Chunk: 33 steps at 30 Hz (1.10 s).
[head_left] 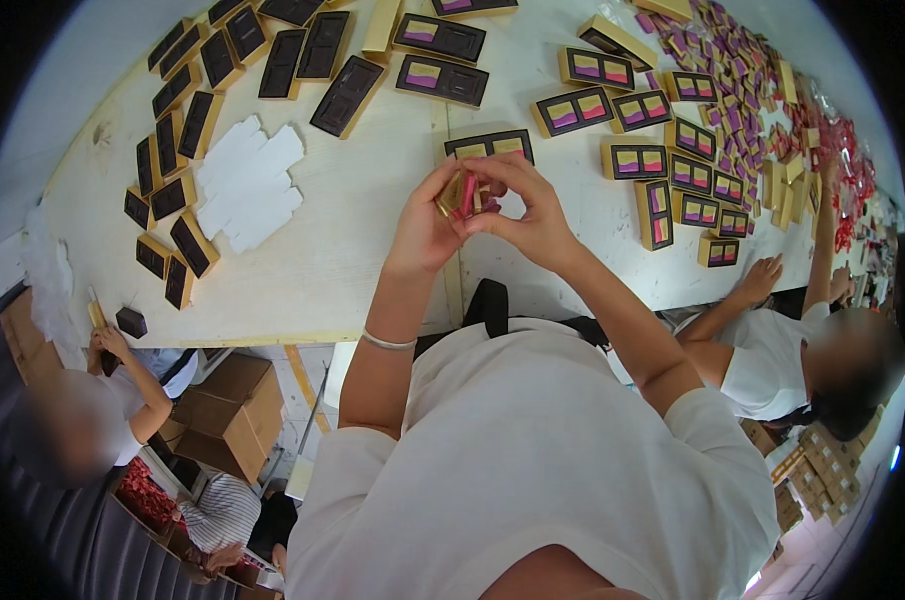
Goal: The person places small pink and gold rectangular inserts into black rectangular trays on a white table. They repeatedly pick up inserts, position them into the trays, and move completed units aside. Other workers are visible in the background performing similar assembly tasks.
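Observation:
Over the near middle of the table, my left hand (420, 228) is cupped round several small gold and pink wrapped pieces (463, 196). Curled over the same pieces from the other side, my right hand (533, 212) touches them with fingertips and thumb. How many pieces there are, and which fingers bear them, is partly hidden. Just beyond my fingers lies a black-and-gold box (511, 143) with coloured squares in its tray, its near edge covered by my hands. Farther off, another open box (443, 80) has one coloured square in the left part and a dark recess on the right.
Boxes with bare dark trays (348, 95) cover the far left, beside white paper strips (250, 185). Filled boxes (693, 175) stand at right, before a heap of small purple and pink pieces (738, 120). Co-workers sit left and right; one hand (761, 278) rests at the table edge.

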### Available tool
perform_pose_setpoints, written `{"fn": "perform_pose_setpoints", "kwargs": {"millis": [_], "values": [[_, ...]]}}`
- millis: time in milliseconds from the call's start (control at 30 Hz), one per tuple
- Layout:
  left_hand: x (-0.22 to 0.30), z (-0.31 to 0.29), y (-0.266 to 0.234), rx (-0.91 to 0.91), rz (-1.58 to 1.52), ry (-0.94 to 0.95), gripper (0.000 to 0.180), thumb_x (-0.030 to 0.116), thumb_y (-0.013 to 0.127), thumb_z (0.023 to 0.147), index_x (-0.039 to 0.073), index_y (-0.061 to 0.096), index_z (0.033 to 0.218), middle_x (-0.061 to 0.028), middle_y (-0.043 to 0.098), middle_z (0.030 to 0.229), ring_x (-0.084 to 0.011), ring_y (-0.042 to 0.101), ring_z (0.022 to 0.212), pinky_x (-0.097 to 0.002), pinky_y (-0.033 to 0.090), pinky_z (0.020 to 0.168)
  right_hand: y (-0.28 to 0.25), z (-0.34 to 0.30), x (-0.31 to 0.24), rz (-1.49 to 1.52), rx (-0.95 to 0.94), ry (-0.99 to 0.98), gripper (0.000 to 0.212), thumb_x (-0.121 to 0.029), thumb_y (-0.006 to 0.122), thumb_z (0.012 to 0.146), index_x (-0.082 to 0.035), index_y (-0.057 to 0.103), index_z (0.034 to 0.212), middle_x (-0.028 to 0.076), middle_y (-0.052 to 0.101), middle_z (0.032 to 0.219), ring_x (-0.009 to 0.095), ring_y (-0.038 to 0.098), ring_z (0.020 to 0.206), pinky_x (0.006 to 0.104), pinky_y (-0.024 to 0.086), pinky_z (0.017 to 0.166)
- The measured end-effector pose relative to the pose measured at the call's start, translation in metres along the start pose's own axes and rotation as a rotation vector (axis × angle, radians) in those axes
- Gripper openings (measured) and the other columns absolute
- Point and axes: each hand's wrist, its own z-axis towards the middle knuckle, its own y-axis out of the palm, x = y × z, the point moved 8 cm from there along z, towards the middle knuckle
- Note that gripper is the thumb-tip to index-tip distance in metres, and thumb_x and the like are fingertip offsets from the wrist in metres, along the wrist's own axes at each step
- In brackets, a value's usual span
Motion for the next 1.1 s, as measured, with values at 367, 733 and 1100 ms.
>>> {"fn": "perform_pose_setpoints", "kwargs": {"millis": [367, 733, 1100], "values": [[0.024, 0.001, -0.003, -0.051, 0.57, -0.107, 0.025, 0.031, 0.056, 0.085, 0.008, 0.059, 0.095, 0.001, 0.056, 0.08, -0.0056, 0.051, 0.066, -0.0191, 0.042, 0.053, -0.004, 0.024, -0.04, -0.58, -0.151, -0.346, 0.056, -0.011, 0.07, 0.068, -0.01, 0.048, 0.119, 0.011, 0.051, 0.105, 0.028, 0.049, 0.093, 0.0354, 0.043, 0.077], [0.076, -0.017, 0.053, 0.235, 1.744, 1.16, 0.027, 0.003, 0.065, 0.068, 0.01, 0.066, 0.094, -0.0032, 0.056, 0.085, -0.0172, 0.054, 0.072, -0.0266, 0.046, 0.059, -0.029, 0.044, 0.03, 0.451, 0.172, 0.263, 0.033, -0.005, 0.06, 0.079, -0.003, 0.054, 0.112, 0.007, 0.058, 0.101, 0.012, 0.056, 0.082, 0.0247, 0.047, 0.071], [0.06, 0.027, -0.01, 0.258, 0.509, 0.251, 0.025, 0.017, 0.065, 0.078, 0.006, 0.059, 0.1, 0.0062, 0.047, 0.069, -0.0022, 0.033, 0.055, -0.0168, 0.026, 0.046, -0.035, 0.061, 0.045, 0.529, 0.214, 0.134, 0.017, 0.001, 0.051, 0.081, -0.001, 0.062, 0.095, 0.009, 0.06, 0.102, 0.014, 0.056, 0.088, 0.026, 0.045, 0.074]]}}
